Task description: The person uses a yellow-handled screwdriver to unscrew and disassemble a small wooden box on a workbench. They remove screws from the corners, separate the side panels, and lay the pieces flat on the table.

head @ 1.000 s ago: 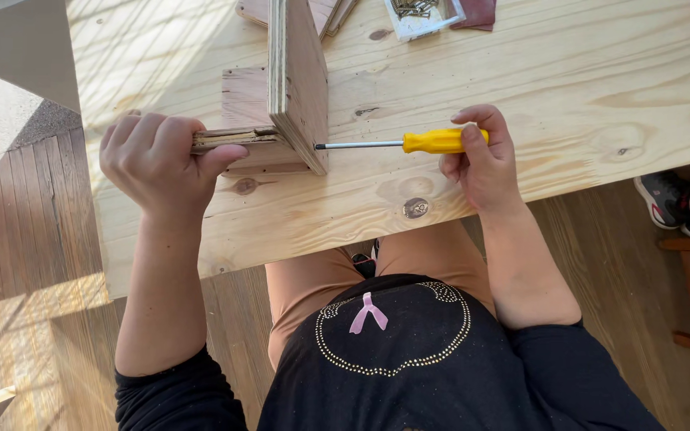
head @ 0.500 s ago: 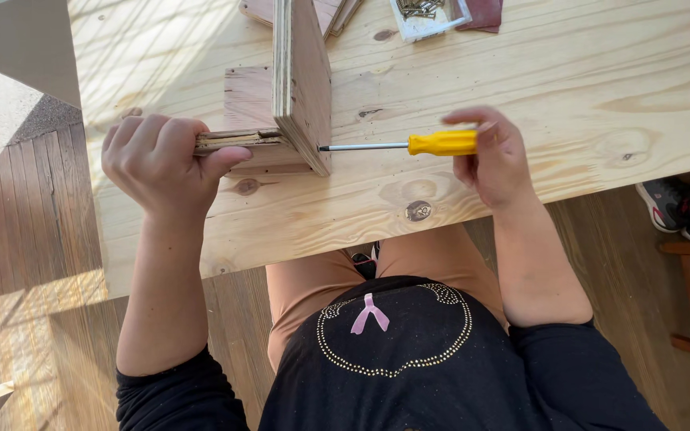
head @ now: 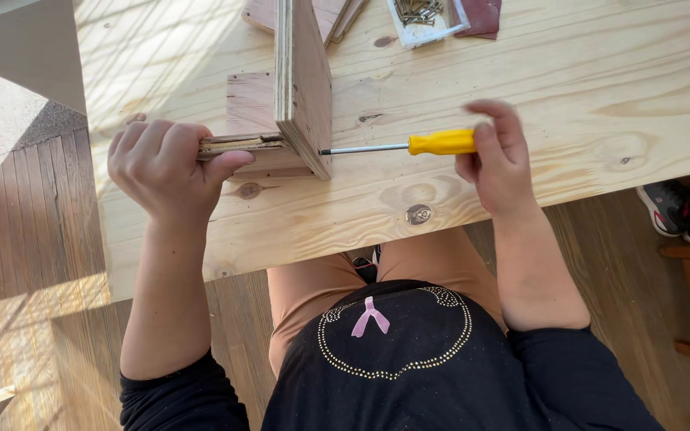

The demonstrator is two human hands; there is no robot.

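Observation:
My left hand point(head: 165, 164) grips the end of a thin plywood piece point(head: 237, 144) that lies flat and butts against an upright plywood board point(head: 303, 80). My right hand point(head: 498, 160) holds the yellow handle of a screwdriver point(head: 439, 143). Its metal shaft runs level to the left, and the tip touches the lower face of the upright board. Both pieces rest on a pale wooden table point(head: 569, 88).
A small white tray of screws point(head: 423, 16) and a dark red sanding sheet point(head: 485, 16) lie at the table's far edge. More flat wood pieces point(head: 329, 12) lie behind the upright board. Another person's dark shoes point(head: 680, 211) show at the right, on the plank floor.
My right hand has shifted on the screwdriver handle, its fingers now lifted and blurred as it turns. The left hand and the boards have stayed put.

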